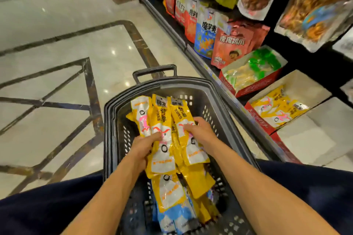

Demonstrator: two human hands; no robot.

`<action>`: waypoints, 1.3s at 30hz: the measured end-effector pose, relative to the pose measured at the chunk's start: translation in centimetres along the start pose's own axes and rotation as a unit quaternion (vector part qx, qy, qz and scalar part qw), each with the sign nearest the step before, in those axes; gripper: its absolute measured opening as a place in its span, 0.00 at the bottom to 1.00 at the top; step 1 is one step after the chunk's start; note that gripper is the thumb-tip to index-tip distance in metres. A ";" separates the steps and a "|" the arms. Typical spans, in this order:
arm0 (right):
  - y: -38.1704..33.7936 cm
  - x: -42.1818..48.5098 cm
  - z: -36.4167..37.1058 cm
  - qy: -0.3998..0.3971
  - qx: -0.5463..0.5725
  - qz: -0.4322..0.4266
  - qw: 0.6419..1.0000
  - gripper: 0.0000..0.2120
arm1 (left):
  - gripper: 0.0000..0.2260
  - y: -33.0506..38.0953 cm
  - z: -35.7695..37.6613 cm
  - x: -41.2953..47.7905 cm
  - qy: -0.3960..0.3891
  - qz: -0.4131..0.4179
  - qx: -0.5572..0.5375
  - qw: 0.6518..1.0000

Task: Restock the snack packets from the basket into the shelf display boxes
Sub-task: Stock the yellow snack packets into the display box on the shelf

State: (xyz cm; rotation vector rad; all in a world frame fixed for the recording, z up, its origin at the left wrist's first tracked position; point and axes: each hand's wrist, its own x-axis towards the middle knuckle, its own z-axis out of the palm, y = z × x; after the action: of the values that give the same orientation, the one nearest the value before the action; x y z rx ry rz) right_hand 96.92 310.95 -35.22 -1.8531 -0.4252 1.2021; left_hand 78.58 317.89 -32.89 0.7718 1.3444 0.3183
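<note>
Several at once, by the look: glossy yellow-and-white plastic snack packets [164, 139], fanned in the dark grey perforated plastic basket [208, 89]; probably light, floppy and slick, apt to slide apart; best clamped across the middle from both sides; left hand [142, 147] curled round the bundle's left edge, thumb on top; right hand [198, 129] with fingers bent over the right-hand packets, gripping; bound, presumably, for the half-filled red cardboard display box [256, 118] near the basket's right.
</note>
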 end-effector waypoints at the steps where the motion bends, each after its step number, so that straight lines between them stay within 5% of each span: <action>1: -1.6 -0.8 -0.1 -0.007 0.008 -0.018 1.000 0.11 | 0.11 1.0 -0.3 -1.3 -0.003 0.010 -0.010 1.000; 4: -6.0 -3.7 -1.3 -0.045 0.032 -0.058 0.997 0.03 | 0.11 3.9 -0.7 -5.0 -0.019 0.043 -0.034 0.998; 8: -10.2 -6.6 -4.7 -0.029 0.035 -0.103 0.994 0.11 | 0.09 7.6 0.2 -9.2 -0.047 0.098 -0.052 0.993; 14: -13.2 -8.3 -14.5 0.125 0.053 -0.126 0.983 0.02 | 0.10 13.2 6.7 -11.9 -0.112 0.141 -0.038 0.983; 20: -8.7 -7.3 -26.1 0.233 0.038 -0.059 0.970 0.07 | 0.13 18.4 19.6 -10.4 -0.172 0.172 0.022 0.970; 27: -0.5 1.4 -32.3 0.329 0.149 0.063 0.930 0.21 | 0.17 17.1 31.7 -0.9 -0.198 0.145 0.101 0.964; 29: -0.1 5.5 -33.8 0.364 0.148 0.076 0.916 0.13 | 0.32 16.3 33.5 2.8 -0.189 0.138 0.112 0.966; 31: -0.1 10.3 -34.8 0.385 0.148 0.065 0.908 0.18 | 0.46 15.8 34.9 6.6 -0.183 0.130 0.137 0.965; 36: 0.9 19.7 -33.3 0.404 0.038 0.084 0.910 0.37 | 0.36 15.6 37.0 11.1 -0.181 0.124 0.179 0.959; 39: 3.1 22.2 -32.9 0.435 -0.018 0.082 0.897 0.33 | 0.36 14.6 38.0 12.7 -0.210 0.131 0.182 0.952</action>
State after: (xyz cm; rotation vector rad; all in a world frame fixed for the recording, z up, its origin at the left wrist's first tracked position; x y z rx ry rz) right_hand 135.48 308.37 -45.02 -2.2615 0.2195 0.3562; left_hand 120.76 324.32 -31.65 1.2562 0.9031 0.1006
